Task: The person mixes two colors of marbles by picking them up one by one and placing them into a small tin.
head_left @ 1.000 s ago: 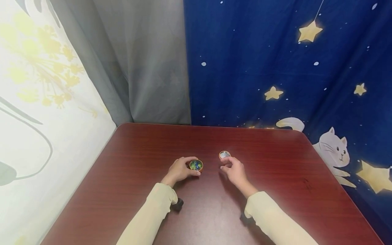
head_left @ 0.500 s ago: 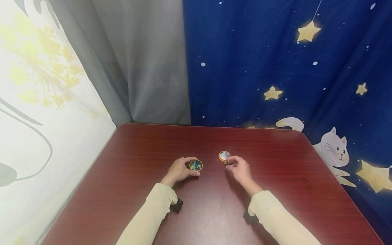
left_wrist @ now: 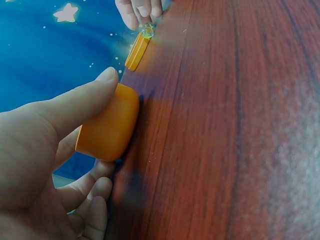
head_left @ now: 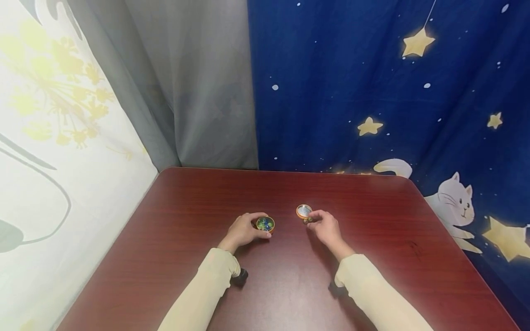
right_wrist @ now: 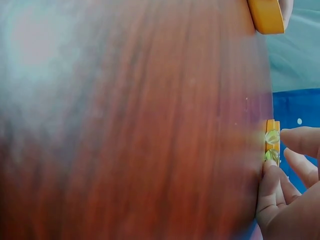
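Observation:
My left hand point(head_left: 242, 229) grips a round orange tin point(left_wrist: 112, 125) by its sides, fingers and thumb curled about it. Green and blue glass marbles point(head_left: 265, 224) fill the tin, seen in the head view. To the right, an orange-rimmed lid point(head_left: 304, 211) lies on the table with its silvery inside up. Two clear greenish marbles point(right_wrist: 272, 137) sit at the lid's near edge. My right hand point(head_left: 327, 230) is at these marbles, its thumb and index finger pinching the nearer-right one; in the right wrist view the thumb touches the lower marble.
The dark red wooden table point(head_left: 281, 285) has rounded far corners. A grey curtain point(head_left: 211, 92) and a blue star-patterned curtain point(head_left: 314, 92) hang behind it. A pale patterned cloth point(head_left: 83, 184) borders the left side. Black wrist devices point(head_left: 240, 278) sit under the sleeves.
My right hand has drawn back from over the lid toward the right and near side, bringing the marbles by its edge into view. The left hand and tin have stayed in place.

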The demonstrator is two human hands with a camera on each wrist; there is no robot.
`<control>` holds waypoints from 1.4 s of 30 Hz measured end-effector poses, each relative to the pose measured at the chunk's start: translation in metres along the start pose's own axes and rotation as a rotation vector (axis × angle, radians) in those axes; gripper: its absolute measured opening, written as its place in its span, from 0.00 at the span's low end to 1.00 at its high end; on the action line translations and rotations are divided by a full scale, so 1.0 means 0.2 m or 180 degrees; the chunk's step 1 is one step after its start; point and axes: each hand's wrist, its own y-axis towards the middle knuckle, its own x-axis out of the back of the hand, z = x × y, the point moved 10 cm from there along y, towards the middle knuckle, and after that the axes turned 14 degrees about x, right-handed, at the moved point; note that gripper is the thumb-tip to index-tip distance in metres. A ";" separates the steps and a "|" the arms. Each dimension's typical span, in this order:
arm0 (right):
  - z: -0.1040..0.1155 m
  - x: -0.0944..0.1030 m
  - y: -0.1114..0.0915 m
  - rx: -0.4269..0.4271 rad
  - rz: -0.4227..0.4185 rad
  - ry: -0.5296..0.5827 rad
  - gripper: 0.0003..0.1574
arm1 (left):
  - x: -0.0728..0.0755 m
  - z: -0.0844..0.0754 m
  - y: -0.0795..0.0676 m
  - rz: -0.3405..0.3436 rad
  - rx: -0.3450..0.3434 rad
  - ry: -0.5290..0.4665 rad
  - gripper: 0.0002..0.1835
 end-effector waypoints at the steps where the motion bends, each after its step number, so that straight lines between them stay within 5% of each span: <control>1: 0.00 0.00 0.00 -0.0007 0.0010 -0.0010 0.17 | 0.00 0.00 0.00 -0.0001 -0.0002 0.0000 0.31; 42: -0.01 0.00 0.00 -0.0029 0.0117 -0.0225 0.11 | 0.00 -0.01 -0.01 -0.0003 -0.0029 -0.0009 0.32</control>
